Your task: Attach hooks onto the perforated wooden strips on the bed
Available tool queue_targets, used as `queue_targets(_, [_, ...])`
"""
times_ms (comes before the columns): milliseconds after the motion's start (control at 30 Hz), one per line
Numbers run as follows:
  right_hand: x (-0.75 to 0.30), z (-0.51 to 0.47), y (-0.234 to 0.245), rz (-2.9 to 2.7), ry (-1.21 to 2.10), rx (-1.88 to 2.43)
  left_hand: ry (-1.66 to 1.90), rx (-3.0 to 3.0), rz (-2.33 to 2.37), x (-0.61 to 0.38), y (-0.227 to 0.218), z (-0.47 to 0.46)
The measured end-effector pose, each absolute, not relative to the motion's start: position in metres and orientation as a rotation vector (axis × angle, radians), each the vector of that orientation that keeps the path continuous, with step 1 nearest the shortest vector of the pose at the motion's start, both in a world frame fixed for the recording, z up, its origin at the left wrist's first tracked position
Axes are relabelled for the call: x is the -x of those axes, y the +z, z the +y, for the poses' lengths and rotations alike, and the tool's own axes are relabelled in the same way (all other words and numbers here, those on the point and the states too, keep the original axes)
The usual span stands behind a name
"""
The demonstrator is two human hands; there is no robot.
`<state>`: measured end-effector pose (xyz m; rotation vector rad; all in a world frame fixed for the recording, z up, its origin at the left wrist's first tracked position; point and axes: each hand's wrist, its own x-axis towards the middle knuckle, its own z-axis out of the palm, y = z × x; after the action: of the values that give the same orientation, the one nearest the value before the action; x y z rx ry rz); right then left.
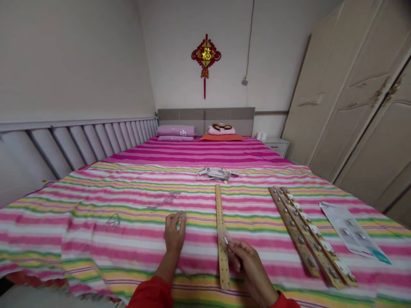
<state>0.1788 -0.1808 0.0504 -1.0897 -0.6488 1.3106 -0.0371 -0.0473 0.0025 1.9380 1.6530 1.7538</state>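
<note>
My right hand (251, 262) pinches a small clear hook with a shiny metal part (226, 238). It sits against or just over a narrow wooden strip with rows of holes (223, 264), which lies lengthwise on the bed in front of me. Further left, my left hand (174, 233) has its thumb and fingers drawn together around a small clear piece (182, 215); its exact shape is hard to make out. Beyond that hand, several small clear and metal hooks (168, 199) lie loose on the striped cloth. A tangle of thin wire or clear pieces (113, 221) rests farther left.
On the right lie wooden strips (293, 231) carrying round metal and white pieces, beside a clear plastic pack (348, 229). A plastic packet (214, 173) lies past the holed strip. Striped cloth (86, 244) covers the bed; a railing (96, 137) runs along its left.
</note>
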Motion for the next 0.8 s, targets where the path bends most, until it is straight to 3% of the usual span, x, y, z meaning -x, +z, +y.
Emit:
queue_targets(200, [-0.177,-0.208,0.038,-0.336,1.490,0.987,1.796,-1.757,1.676,0.032,0.007,-0.078])
queue_targets(500, [-0.163,-0.234,0.028,-0.206,1.612,0.913,1.185,-1.258,1.152,-0.031,0.027,-0.175])
queue_targets(800, [-0.153,-0.243,0.032,-0.074,1.662,0.992,1.054,-1.208,1.293,-0.033,0.026,-0.178])
